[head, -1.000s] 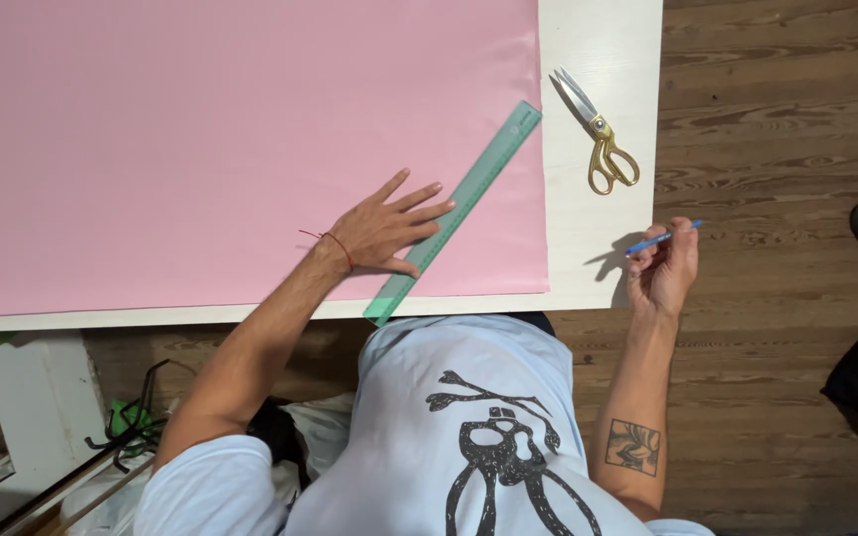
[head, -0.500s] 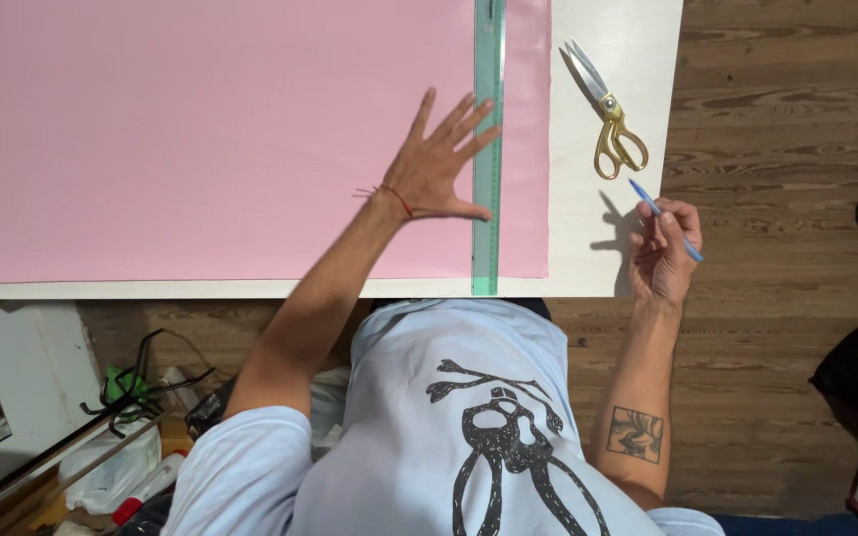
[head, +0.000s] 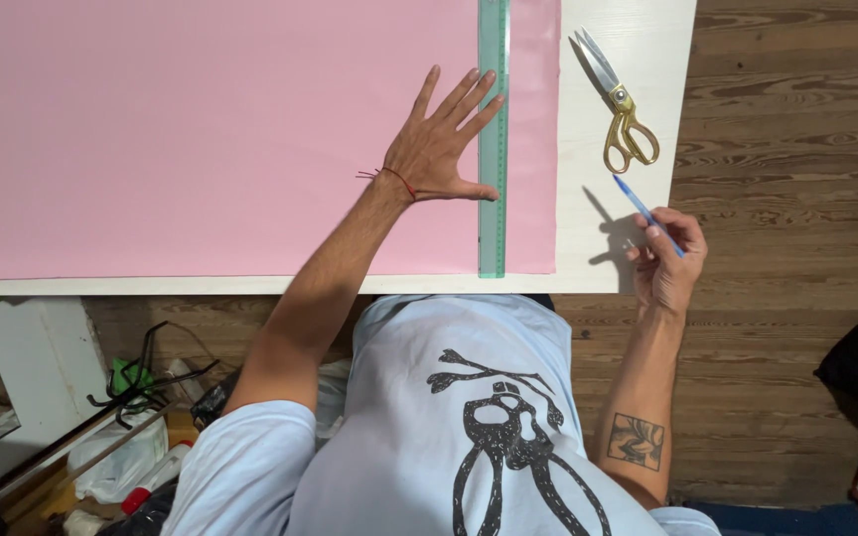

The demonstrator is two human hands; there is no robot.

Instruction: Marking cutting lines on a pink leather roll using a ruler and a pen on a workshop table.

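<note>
Translucent green ruler (head: pixel 493 139) lying straight up the pink sheet (head: pixel 201 129), left hand (head: pixel 439 149) splayed flat, fingertips touching its edge, right hand (head: pixel 669 260) gripping blue pen (head: pixel 646 213)

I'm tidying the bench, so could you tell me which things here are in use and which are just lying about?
In use: left hand pressing green ruler on pink sheet; right hand holding blue pen.
Lying about: gold scissors on white table; clutter underneath.

Sheet (head: pixel 211 129) lies on tabletop (head: pixel 588 149); ruler (head: pixel 493 139) on sheet near its right edge; left hand (head: pixel 439 149) left of ruler, touching; scissors (head: pixel 620 109) right of sheet.
</note>
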